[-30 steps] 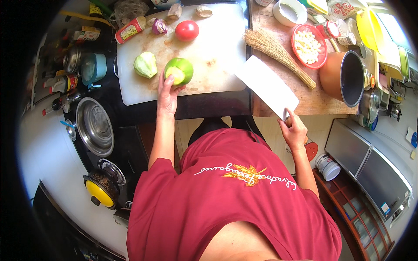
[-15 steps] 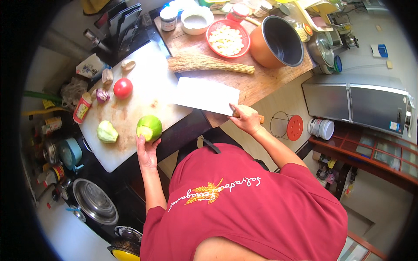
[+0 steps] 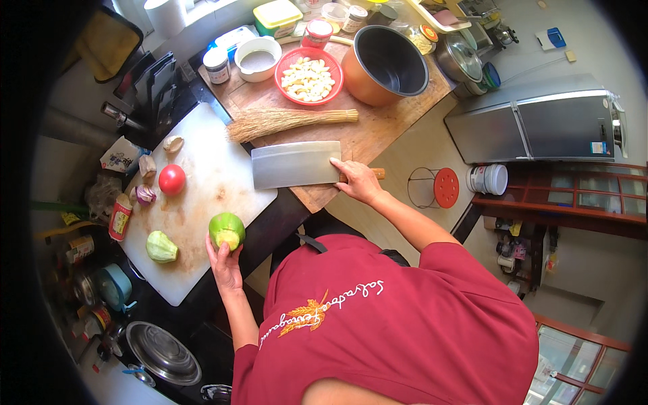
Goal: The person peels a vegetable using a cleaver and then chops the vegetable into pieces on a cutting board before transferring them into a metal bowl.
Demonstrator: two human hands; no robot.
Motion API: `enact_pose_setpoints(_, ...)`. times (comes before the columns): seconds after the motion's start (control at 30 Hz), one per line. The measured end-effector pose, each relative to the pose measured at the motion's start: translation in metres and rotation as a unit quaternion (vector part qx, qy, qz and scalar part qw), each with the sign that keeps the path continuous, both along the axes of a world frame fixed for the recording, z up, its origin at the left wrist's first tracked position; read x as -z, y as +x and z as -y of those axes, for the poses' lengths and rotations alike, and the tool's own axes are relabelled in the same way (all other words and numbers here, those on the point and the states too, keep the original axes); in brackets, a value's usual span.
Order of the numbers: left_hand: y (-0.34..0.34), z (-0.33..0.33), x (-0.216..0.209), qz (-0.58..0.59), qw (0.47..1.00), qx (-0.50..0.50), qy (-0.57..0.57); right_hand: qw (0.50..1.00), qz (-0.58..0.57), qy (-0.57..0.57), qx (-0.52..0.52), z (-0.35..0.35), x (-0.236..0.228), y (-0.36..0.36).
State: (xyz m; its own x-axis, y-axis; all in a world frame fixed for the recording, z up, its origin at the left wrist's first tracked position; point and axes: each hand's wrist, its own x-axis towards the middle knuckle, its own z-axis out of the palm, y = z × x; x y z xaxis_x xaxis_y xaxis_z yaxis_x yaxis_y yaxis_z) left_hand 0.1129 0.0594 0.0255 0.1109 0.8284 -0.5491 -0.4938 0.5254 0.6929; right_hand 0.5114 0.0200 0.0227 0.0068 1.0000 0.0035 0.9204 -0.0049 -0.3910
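Observation:
My right hand (image 3: 359, 181) grips the wooden handle (image 3: 373, 173) of a cleaver (image 3: 297, 165). The broad grey blade lies level, its far end over the white cutting board (image 3: 202, 196). At the board's near right edge, my left hand (image 3: 225, 262) has its fingers round the lower side of a round green squash (image 3: 227, 229), whose pale, trimmed end faces me. To its left rests a pale green peeled chunk (image 3: 162, 248). Farther up the board are a red tomato (image 3: 172, 179), a piece of purple onion (image 3: 144, 195) and garlic-like bulbs (image 3: 173, 144).
On the wooden table behind lie a straw whisk broom (image 3: 290, 121), a red basket (image 3: 278, 74) of peeled pale cloves, a white bowl (image 3: 259, 74) and a deep orange pot (image 3: 364, 81). A red stool (image 3: 446, 187) stands on the floor to the right. Metal basins (image 3: 165, 354) sit at lower left.
The whole view has shifted. The cleaver's blade has turned from slanting to nearly level and looks grey instead of bright white. The squash has been rolled slightly under my left hand.

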Motion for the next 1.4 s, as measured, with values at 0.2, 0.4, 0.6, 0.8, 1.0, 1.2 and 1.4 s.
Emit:
enact_pose_setpoints(0.2, 0.006, -0.014, 0.01, -0.015, 1.0, 0.001, 0.015, 0.999, 0.046, 0.017, 0.023, -0.003, -0.005, -0.005)
enact_pose_setpoints(0.4, 0.028, -0.039, 0.021, -0.071, 0.996, -0.011, 0.051, 0.997, 0.029, -0.012, 0.067, -0.007, -0.004, -0.006)
enact_pose_setpoints(0.6, 0.039, -0.06, 0.024, -0.057, 0.997, -0.037, 0.018, 0.991, -0.097, 0.02, 0.09, -0.02, -0.018, -0.039)
enact_pose_setpoints(0.8, 0.055, -0.058, 0.014, -0.009, 1.0, 0.03, -0.002, 0.967, -0.241, 0.058, -0.066, -0.064, -0.045, -0.124)
enact_pose_setpoints(1.0, 0.045, -0.043, 0.006, 0.159, 0.981, 0.074, 0.08, 0.937, -0.263, 0.038, -0.229, -0.106, -0.044, -0.187)
enact_pose_setpoints(1.2, 0.01, -0.013, -0.013, 0.082, 0.996, -0.034, 0.001, 0.825, -0.538, -0.169, -0.034, -0.118, -0.026, -0.207)
enact_pose_setpoints(1.4, -0.03, 0.026, -0.02, 0.134, 0.968, -0.211, 0.029, 0.928, -0.367, -0.055, -0.005, -0.15, -0.02, -0.247)
